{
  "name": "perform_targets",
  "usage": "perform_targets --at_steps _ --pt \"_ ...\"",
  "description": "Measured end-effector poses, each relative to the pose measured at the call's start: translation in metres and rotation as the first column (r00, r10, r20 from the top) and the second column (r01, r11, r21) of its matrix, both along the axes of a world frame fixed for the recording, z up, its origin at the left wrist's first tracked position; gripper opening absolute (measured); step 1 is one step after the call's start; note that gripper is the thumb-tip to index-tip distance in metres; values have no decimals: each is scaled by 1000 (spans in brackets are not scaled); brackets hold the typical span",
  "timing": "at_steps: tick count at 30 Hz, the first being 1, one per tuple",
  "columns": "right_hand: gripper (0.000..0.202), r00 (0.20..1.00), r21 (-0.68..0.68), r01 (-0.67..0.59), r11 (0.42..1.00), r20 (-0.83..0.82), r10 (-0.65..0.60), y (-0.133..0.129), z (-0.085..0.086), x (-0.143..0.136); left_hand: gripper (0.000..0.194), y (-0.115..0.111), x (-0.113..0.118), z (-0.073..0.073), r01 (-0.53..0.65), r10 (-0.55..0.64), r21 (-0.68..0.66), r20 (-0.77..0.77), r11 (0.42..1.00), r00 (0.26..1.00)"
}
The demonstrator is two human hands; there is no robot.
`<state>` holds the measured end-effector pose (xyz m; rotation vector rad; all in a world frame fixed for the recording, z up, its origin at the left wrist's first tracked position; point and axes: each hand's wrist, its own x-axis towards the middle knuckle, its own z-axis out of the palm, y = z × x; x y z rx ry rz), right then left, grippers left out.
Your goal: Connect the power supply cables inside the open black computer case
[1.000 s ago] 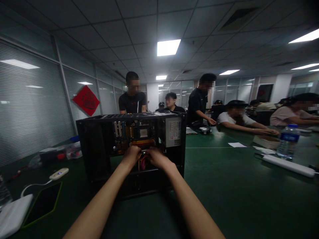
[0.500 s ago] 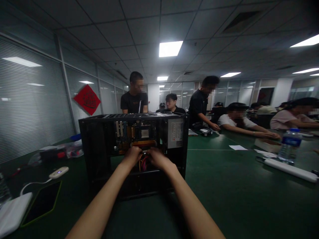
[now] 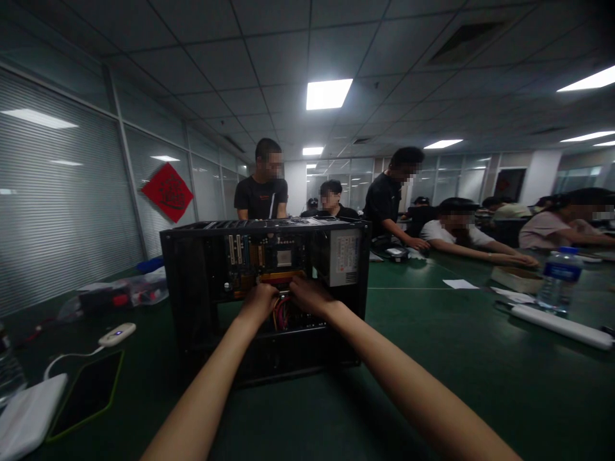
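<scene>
A black computer case (image 3: 192,294) stands in front of me with its side off, baring a motherboard (image 3: 266,253) and a power supply (image 3: 344,257). Both my hands reach inside, low on the board. My left hand (image 3: 262,299) is closed, its fingertips bent in beside a bundle of coloured cables (image 3: 282,314). Close to its right, my right hand (image 3: 308,296) is curled, with its fingers near the lower edge of an orange-red strip (image 3: 283,279). What the fingertips pinch, if anything, is hidden and too dark to make out.
Left on the green table (image 3: 427,358) lie a phone (image 3: 89,394), a white power bank (image 3: 33,410) and bagged items (image 3: 148,291). At right stand a water bottle (image 3: 561,282) and a white power strip (image 3: 560,325). Several people sit or stand around.
The case appears slightly further right in view. My right hand and forearm have swung to the right and the hand now lies flatter; my left hand stays by the cables.
</scene>
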<state>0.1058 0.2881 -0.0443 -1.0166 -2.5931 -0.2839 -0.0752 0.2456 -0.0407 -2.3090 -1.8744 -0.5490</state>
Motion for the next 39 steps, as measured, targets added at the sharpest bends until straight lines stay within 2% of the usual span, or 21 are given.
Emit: perform_targets --at_steps 7,13,19,33,39 --pt "22 998 78 -43 996 56 39 -5 -2 -7 20 1 0 -1 -55 55 -1 -9 998 998" --pt "24 994 117 -72 991 84 63 6 -4 -8 18 1 0 -1 -80 80 5 -11 997 997" --pt "28 978 244 -160 957 169 121 12 -4 -6 19 -1 0 0 -70 70 10 -11 997 997" --pt "23 982 260 -107 960 177 62 9 -8 -8 19 3 -2 -2 -56 56 4 2 998 998" --pt "24 987 250 -45 967 159 5 13 -11 -12 19 5 -2 -4 -53 53 5 11 999 999"
